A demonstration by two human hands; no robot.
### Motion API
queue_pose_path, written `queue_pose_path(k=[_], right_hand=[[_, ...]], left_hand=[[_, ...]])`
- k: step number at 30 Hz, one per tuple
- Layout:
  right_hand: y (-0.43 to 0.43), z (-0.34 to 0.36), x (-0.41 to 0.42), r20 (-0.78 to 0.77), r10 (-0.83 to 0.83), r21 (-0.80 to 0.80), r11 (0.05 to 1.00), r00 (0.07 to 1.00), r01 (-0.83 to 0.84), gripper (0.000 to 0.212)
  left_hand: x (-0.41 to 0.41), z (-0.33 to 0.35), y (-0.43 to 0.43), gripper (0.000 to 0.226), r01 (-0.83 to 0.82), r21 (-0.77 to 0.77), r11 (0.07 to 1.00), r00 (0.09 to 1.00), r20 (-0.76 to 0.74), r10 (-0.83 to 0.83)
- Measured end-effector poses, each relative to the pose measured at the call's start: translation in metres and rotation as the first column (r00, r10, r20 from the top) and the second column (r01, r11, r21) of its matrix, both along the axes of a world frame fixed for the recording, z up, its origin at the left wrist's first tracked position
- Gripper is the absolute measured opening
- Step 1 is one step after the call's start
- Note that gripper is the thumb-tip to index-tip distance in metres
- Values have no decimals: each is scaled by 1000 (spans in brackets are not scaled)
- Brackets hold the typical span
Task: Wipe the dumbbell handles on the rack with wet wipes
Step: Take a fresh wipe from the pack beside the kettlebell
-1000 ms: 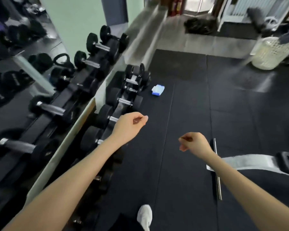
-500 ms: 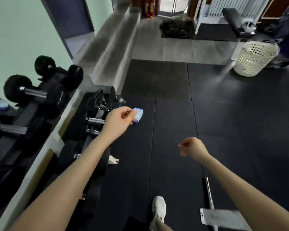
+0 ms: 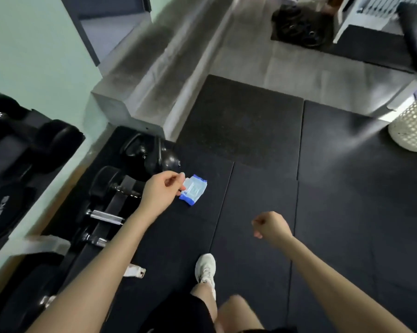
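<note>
A blue and white wet-wipe pack (image 3: 193, 189) lies on the black rubber floor, just right of the dumbbell rack. My left hand (image 3: 163, 192) reaches out beside it with loosely curled fingers; its fingertips overlap the pack's left edge, and whether they touch is unclear. Black dumbbells with chrome handles (image 3: 106, 217) sit in a low rack (image 3: 116, 200) along the mirrored wall on the left. Curled into a fist, my right hand (image 3: 272, 228) hangs over the mat and holds nothing.
Two black kettlebells (image 3: 154, 155) stand at the rack's far end, below a grey concrete step (image 3: 140, 92). A white woven basket (image 3: 412, 126) is at the far right. Weight plates (image 3: 298, 27) lie at the back. My white shoe (image 3: 205, 267) is on the mat.
I have walked forward along the rack, so the wipe pack is now much nearer. My left hand has come down next to the pack. My right hand stays curled.
</note>
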State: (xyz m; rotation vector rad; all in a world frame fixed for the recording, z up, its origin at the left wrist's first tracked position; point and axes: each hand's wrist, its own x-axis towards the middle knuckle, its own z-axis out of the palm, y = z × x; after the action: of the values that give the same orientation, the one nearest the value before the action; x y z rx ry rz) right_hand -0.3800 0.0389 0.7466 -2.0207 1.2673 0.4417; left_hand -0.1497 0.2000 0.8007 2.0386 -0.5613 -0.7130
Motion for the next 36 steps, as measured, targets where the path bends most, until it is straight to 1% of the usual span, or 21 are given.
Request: queue_pose_path(k=[4,8,10,14,16,20,23,26,29,31,32,33,34,35,36], right_hand=[[-83,-28,67,-28,73,38,997,997,-71,34],[-148,-67,136,-66,185,88,980,980,-179,26],[-176,-98,173,-69,248,115,964,966,-239,23],[-217,-180,240,-44,397,106,914,917,-391,27],[-227,-228,268,-23,429,128,897,903,-423,22],[-230,-344,311,52,461,137,875,886,-464,21],[-218,-446,323,99,451,142,876,887,-461,19],[-205,-544,326,102,506,82,854,856,-514,19],[-196,-620,333,89,643,-101,765,760,-636,22],[-193,-665,341,88,725,-230,682,683,-694,25],[-190,-682,344,99,763,-295,636,639,-713,23],[-187,-696,347,118,795,-369,591,595,-717,17],[-185,-709,349,145,826,-450,545,544,-708,5],[-183,-720,352,143,860,-500,490,491,-714,11],[-182,-728,355,90,895,-535,414,437,-737,23]], left_hand=[[49,-44,-68,26,-105,73,992,994,-35,108],[89,-98,-116,26,-196,167,966,978,-35,205],[104,-139,-134,24,-254,199,947,962,-52,269],[122,-236,-165,16,-336,283,898,930,-49,364],[128,-292,-174,15,-368,312,876,918,-29,396],[139,-417,-178,12,-365,407,837,928,88,361],[141,-518,-174,17,-310,477,823,949,214,233],[139,-612,-175,36,-242,510,825,949,303,91],[141,-689,-180,50,-208,540,816,932,362,-2],[143,-730,-183,54,-200,530,824,919,393,-29],[142,-746,-183,56,-193,521,831,918,395,-34],[142,-760,-182,59,-191,518,834,917,397,-37],[141,-770,-182,63,-177,535,826,920,388,-54],[141,-779,-181,66,-160,558,814,918,388,-86],[141,-787,-179,69,-145,580,802,913,390,-117]])
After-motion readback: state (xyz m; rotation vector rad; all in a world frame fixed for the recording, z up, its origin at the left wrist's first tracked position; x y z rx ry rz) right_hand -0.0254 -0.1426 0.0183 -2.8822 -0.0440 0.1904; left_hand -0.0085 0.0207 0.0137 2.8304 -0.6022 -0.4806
